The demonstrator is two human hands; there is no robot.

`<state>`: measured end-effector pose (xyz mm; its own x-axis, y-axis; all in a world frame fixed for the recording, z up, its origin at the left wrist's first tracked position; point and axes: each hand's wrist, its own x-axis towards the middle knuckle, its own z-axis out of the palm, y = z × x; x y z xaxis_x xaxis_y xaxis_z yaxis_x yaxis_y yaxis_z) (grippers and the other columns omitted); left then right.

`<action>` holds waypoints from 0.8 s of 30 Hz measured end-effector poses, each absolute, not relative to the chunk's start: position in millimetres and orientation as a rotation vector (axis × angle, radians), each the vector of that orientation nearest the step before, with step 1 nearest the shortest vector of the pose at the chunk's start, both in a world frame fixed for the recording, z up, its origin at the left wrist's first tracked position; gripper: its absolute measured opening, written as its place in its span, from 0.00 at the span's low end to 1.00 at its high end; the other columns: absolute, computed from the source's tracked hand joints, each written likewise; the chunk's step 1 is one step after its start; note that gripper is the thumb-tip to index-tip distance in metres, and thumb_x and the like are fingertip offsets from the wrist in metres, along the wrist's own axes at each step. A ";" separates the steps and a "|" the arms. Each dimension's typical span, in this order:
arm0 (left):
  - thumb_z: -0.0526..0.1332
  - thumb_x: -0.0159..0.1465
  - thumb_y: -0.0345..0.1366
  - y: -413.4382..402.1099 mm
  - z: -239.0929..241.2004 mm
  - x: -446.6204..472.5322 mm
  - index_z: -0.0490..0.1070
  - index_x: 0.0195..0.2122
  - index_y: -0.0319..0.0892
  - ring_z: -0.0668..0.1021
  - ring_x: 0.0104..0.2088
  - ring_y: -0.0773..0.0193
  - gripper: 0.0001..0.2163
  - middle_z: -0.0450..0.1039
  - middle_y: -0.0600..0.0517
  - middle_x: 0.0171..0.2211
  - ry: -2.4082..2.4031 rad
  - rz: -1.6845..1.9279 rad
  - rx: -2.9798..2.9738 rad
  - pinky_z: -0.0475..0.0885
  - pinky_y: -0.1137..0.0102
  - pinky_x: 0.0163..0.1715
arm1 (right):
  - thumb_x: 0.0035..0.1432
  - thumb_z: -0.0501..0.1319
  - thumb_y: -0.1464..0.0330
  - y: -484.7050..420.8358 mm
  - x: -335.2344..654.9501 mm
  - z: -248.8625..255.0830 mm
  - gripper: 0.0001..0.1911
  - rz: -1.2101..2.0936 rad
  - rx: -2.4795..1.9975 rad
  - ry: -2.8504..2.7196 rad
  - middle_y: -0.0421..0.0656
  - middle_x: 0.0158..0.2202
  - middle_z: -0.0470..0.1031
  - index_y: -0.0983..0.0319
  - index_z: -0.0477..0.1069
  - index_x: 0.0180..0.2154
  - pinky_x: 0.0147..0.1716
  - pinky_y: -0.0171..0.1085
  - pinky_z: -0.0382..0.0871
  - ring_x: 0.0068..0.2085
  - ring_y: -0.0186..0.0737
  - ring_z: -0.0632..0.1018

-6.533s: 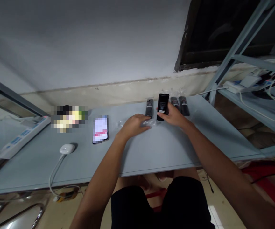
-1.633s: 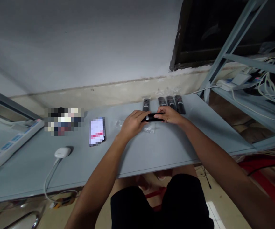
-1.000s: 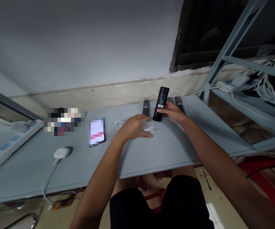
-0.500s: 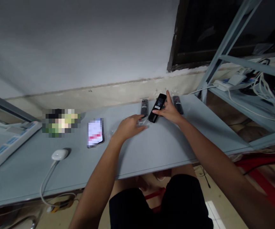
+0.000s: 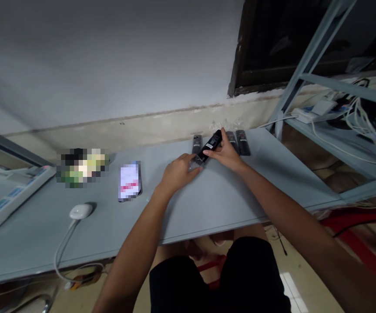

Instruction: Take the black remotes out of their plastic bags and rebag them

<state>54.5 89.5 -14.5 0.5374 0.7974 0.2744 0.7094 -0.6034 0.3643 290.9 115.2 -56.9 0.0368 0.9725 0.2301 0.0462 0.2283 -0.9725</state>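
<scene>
My right hand [image 5: 224, 153] grips a black remote control [image 5: 210, 146], tilted with its lower end pointing left and down. My left hand [image 5: 176, 172] pinches a clear plastic bag [image 5: 193, 163] at that lower end of the remote. Both hands hover over the grey table [image 5: 207, 204] near its far edge. Three more black remotes lie flat by the wall: one remote [image 5: 196, 142] left of my hands, two bagged remotes [image 5: 238, 141] to the right.
A phone [image 5: 129, 180] lies left of my hands, a white round device [image 5: 80, 211] with a cable nearer the front. A white power strip [image 5: 8, 199] sits far left. A metal shelf [image 5: 338, 143] with cables stands at right.
My right hand lowered the remote from upright and turned it toward the left. My left hand lifted the clear bag off the table to the remote's lower end.
</scene>
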 end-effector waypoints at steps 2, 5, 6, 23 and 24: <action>0.65 0.69 0.48 90.2 -14.7 54.8 0.72 0.62 0.46 0.83 0.46 0.50 0.23 0.79 0.44 0.53 1.268 0.652 2.555 0.78 0.58 0.48 | 0.48 0.78 0.53 112.4 283.8 -58.6 0.79 0.991 -1.074 -1.345 0.57 0.69 0.64 0.52 0.18 0.77 0.53 0.50 0.81 0.57 0.54 0.81; 0.65 0.69 0.46 90.8 -14.5 55.7 0.72 0.62 0.46 0.81 0.50 0.49 0.22 0.77 0.43 0.54 1.265 0.693 2.539 0.77 0.56 0.52 | 0.48 0.79 0.55 109.3 272.9 -61.0 0.82 1.015 -1.039 -1.355 0.57 0.64 0.71 0.55 0.12 0.75 0.53 0.48 0.81 0.57 0.54 0.81; 0.65 0.69 0.45 90.7 -14.4 56.2 0.72 0.62 0.45 0.81 0.52 0.49 0.22 0.76 0.43 0.54 1.262 0.709 2.535 0.77 0.55 0.54 | 0.48 0.79 0.55 108.8 270.0 -61.5 0.82 1.017 -1.037 -1.352 0.57 0.62 0.72 0.56 0.11 0.75 0.53 0.48 0.81 0.57 0.53 0.82; 0.66 0.65 0.46 106.0 -24.5 58.7 0.80 0.51 0.38 0.81 0.36 0.60 0.19 0.82 0.46 0.40 1.036 0.770 1.694 0.77 0.64 0.40 | 0.50 0.79 0.62 109.8 299.4 -50.7 0.63 1.275 -0.915 -1.429 0.47 0.49 0.84 0.54 0.45 0.78 0.60 0.53 0.75 0.49 0.48 0.84; 0.68 0.64 0.46 107.3 -26.8 59.1 0.80 0.48 0.37 0.80 0.33 0.62 0.18 0.82 0.46 0.38 1.045 0.765 1.644 0.76 0.65 0.39 | 0.50 0.79 0.62 109.3 299.7 -50.2 0.63 1.283 -0.913 -1.437 0.47 0.49 0.84 0.54 0.45 0.78 0.60 0.52 0.75 0.49 0.48 0.84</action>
